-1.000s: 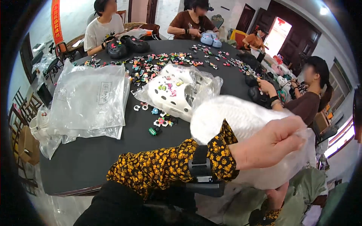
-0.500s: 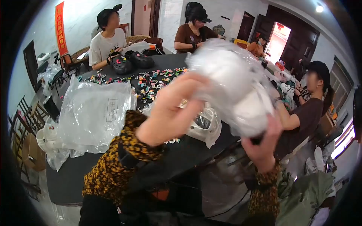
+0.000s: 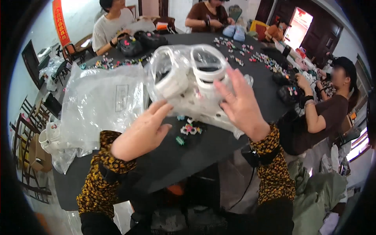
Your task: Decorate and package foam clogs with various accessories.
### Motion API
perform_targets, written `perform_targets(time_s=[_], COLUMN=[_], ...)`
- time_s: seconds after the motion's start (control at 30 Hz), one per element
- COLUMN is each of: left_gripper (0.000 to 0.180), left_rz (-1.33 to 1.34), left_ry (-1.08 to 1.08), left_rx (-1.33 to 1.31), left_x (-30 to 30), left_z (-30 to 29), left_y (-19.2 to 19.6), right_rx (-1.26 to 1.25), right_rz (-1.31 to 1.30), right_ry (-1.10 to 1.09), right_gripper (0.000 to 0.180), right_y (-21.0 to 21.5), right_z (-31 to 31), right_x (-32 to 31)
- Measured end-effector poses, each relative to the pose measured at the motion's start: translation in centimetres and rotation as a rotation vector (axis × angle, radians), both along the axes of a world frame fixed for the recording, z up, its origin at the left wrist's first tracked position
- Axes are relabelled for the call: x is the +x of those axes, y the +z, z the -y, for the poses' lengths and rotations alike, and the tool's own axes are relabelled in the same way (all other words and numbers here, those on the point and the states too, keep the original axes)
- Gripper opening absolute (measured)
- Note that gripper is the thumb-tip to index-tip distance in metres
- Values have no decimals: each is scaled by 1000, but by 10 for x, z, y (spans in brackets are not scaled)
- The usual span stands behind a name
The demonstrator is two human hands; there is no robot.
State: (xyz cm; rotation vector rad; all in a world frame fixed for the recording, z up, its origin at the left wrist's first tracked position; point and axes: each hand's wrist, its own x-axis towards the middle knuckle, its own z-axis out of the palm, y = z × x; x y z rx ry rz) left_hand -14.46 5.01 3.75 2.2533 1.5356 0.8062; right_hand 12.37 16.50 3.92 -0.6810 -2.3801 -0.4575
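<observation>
Hands on bagged white clogs over black worktop

Clogs, white, a pair (image 3: 196,84) sealed in a clear plastic bag, sit in the middle, raised just above the worktop (image 3: 164,164). Right hand (image 3: 242,105) lies flat against the bag's right side, fingers spread. Left hand (image 3: 143,132) touches the bag's lower left edge with its fingertips, fingers loosely extended, not gripping. Small coloured shoe charms (image 3: 189,129) lie on the worktop right beneath the bag. Stack of empty clear bags (image 3: 100,103) lies just left. More charms (image 3: 250,53) scattered farther back. Other people sit around the far and right sides.
</observation>
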Motion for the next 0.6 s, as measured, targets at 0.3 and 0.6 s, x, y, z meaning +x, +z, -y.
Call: perform_targets(time_s=[0.3,0.6], left_gripper=[29,15], left_rz=[64,217], left_ry=[-29,-229], left_rx=[-107,-523], left_x=[0,47], left_z=[83,100], left_y=[-8,-83], right_rx=[-177,-1355], right_rz=[-505,281], right_ry=[-176,-715], right_gripper=[21,28], right_y=[-52,-312], right_z=[63,199], right_x=[84,244])
